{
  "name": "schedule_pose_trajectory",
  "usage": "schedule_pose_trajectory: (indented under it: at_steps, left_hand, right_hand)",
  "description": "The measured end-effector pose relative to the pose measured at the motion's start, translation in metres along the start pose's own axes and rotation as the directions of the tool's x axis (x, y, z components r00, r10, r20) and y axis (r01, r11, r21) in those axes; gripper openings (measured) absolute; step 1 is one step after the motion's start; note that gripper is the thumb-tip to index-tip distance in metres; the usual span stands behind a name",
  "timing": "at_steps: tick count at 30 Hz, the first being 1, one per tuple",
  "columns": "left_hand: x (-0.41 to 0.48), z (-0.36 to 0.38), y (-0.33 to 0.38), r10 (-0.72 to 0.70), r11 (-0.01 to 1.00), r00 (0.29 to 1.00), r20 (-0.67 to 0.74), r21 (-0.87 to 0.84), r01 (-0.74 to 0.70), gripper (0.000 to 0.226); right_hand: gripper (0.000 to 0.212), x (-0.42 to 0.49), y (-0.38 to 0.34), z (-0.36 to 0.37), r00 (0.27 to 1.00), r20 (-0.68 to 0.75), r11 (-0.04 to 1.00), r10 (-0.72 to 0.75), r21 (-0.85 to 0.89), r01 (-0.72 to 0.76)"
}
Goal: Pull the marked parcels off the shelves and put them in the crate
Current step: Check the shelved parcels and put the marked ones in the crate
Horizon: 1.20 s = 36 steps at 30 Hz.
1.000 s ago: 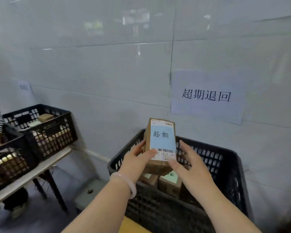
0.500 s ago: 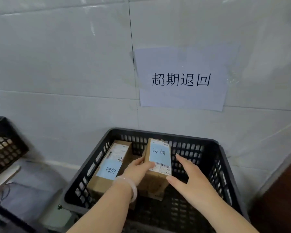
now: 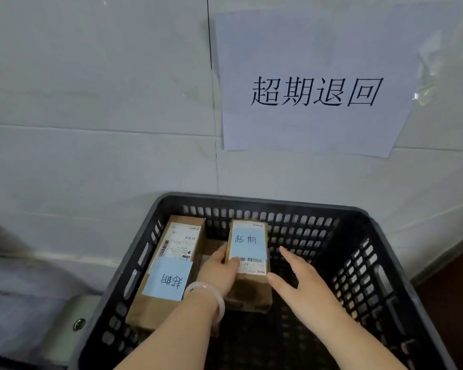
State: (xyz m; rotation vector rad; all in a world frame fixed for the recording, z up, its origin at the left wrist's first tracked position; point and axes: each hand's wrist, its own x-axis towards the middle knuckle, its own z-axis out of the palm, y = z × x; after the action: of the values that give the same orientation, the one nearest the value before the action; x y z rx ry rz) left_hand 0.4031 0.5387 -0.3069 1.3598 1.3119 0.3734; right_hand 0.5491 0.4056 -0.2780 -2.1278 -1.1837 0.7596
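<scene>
Gripping the small parcel [image 3: 248, 263] by its left edge, left hand [image 3: 219, 271] inside the black crate [image 3: 380, 276], thumb over the blue note [image 3: 247, 243], pale bangle [image 3: 211, 297] on the wrist. Hovering just right of that parcel, right hand [image 3: 302, 276], fingers spread and released, whether the thumb touches the box cannot be told. Resting low in the crate near its middle, parcel with label face up. Lying along the crate's left wall, second parcel [image 3: 169, 271] with its own blue note. Hanging on the tiled wall [image 3: 96, 102] behind, paper sign [image 3: 313, 84].
</scene>
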Motion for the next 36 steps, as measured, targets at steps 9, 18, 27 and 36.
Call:
schedule_pose_trajectory:
  at_steps: [9,18,27,36]
  left_hand:
    - [-0.004,0.001,-0.001,0.274,0.776,0.961,0.041,0.580,-0.246,0.070]
    - [-0.083,-0.060,0.031,0.583,0.550,0.803,-0.122,0.787,-0.279,0.077]
    - [-0.255,-0.162,-0.062,0.561,0.546,0.623,-0.545,0.809,0.216,0.086]
    - [-0.485,-0.258,-0.139,0.452,0.617,0.281,-0.846,0.525,0.586,0.076]
  right_hand:
    - [0.080,0.000,0.002,0.004,0.994,-0.012,0.974,-0.104,-0.203,0.100]
    - [0.091,-0.026,-0.042,-0.008,0.909,0.045,0.800,-0.415,-0.457,0.388]
    - [0.087,-0.101,-0.159,0.074,0.440,0.282,0.386,-0.853,-0.228,0.894]
    - [0.093,-0.273,-0.290,0.193,-0.029,0.396,-0.003,-0.918,0.067,0.998]
